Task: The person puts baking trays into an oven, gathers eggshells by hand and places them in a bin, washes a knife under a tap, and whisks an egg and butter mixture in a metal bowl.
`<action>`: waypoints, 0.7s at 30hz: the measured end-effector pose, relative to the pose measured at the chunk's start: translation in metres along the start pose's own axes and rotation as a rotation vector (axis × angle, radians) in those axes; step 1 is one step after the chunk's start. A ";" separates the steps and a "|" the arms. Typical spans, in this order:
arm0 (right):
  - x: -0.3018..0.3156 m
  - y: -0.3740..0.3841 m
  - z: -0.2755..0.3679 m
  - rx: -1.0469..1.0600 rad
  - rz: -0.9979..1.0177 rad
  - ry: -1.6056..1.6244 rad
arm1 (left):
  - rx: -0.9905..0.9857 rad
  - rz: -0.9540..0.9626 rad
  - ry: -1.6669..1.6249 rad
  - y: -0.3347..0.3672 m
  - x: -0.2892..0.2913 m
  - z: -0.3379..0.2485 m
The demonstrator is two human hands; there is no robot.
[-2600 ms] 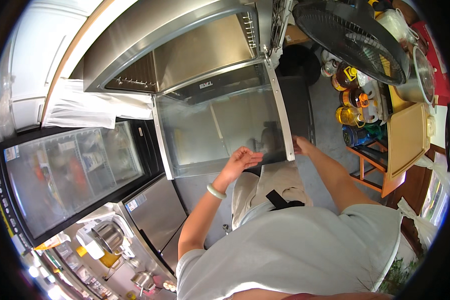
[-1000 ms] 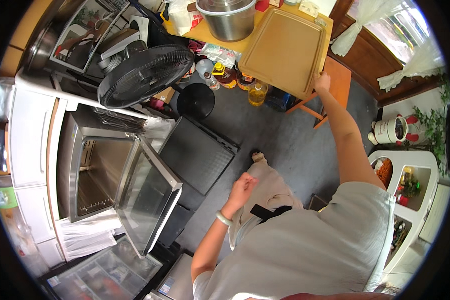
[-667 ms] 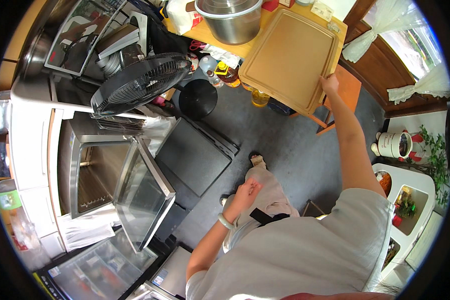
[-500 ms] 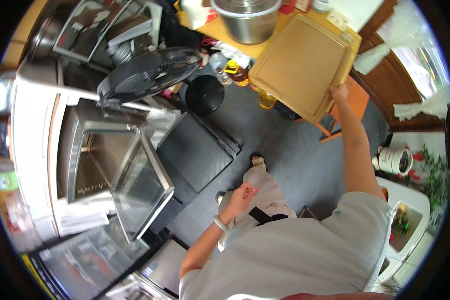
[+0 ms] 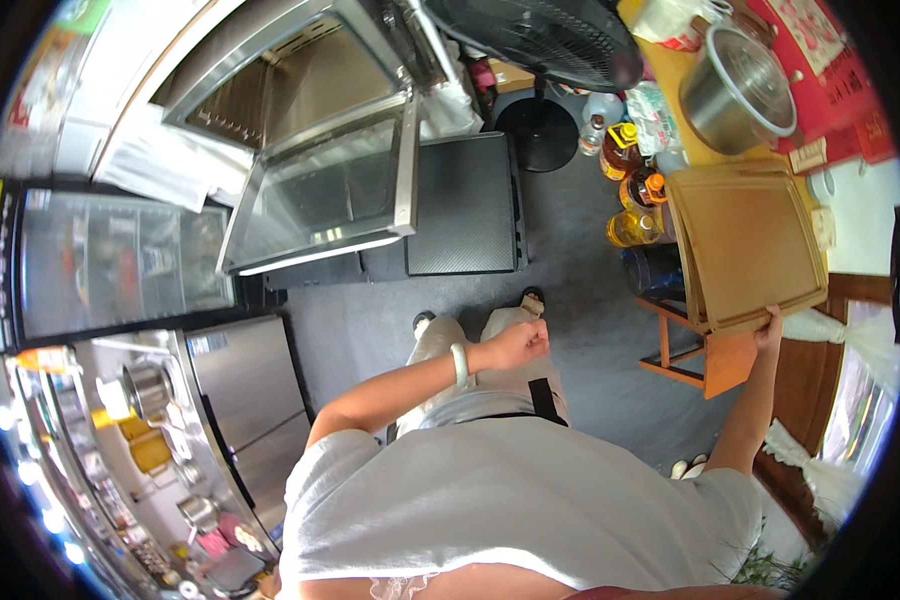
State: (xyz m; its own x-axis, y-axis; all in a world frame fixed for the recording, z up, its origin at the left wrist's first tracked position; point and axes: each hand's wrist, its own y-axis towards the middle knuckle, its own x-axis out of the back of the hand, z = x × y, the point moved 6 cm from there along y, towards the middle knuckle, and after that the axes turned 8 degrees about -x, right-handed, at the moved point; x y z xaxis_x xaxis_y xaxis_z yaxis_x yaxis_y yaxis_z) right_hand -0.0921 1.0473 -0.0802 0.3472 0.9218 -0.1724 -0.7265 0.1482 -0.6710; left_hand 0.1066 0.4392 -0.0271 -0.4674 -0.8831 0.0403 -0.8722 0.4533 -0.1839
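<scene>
My right hand [image 5: 767,330] grips the near edge of a brown baking tray [image 5: 755,240]. The tray lies tilted at the near end of a wooden table, over an orange stool [image 5: 728,362]. A second tray edge shows beneath its left side. My left hand [image 5: 518,343], with a pale bangle at the wrist, hangs before my waist, fingers curled in and nothing visible in them. Ahead to the left stands a steel oven [image 5: 305,85] with its glass door [image 5: 320,190] swung open.
A lidded steel pot [image 5: 735,90] stands on the wooden table [image 5: 675,75]. Oil bottles [image 5: 633,228] crowd the floor beside it. A black fan [image 5: 540,40] stands ahead. At left are a glass-fronted fridge [image 5: 120,265] and a steel cabinet [image 5: 250,385].
My view has turned left, bringing the oven ahead and the table to the right. My right hand keeps its hold on the tray. My left hand stays curled near my waist.
</scene>
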 end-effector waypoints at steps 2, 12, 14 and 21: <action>-0.014 -0.018 0.006 0.081 -0.024 0.128 | 0.010 0.002 -0.016 -0.011 0.001 0.006; -0.154 -0.272 -0.134 0.031 0.044 0.225 | -0.036 -0.074 -0.085 -0.095 0.033 0.014; -0.185 -0.317 -0.167 0.061 0.137 0.260 | -0.032 -0.111 -0.115 -0.123 0.044 0.020; -0.365 -0.429 -0.282 -0.081 0.451 0.327 | -0.078 -0.240 -0.182 -0.257 0.075 0.068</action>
State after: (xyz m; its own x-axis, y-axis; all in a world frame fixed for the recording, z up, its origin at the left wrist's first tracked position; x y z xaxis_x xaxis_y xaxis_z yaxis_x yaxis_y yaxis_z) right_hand 0.2601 0.5463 0.0671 0.1878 0.7266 -0.6608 -0.8021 -0.2748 -0.5302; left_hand 0.3058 0.2480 -0.0435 -0.2199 -0.9700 -0.1041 -0.9662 0.2312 -0.1137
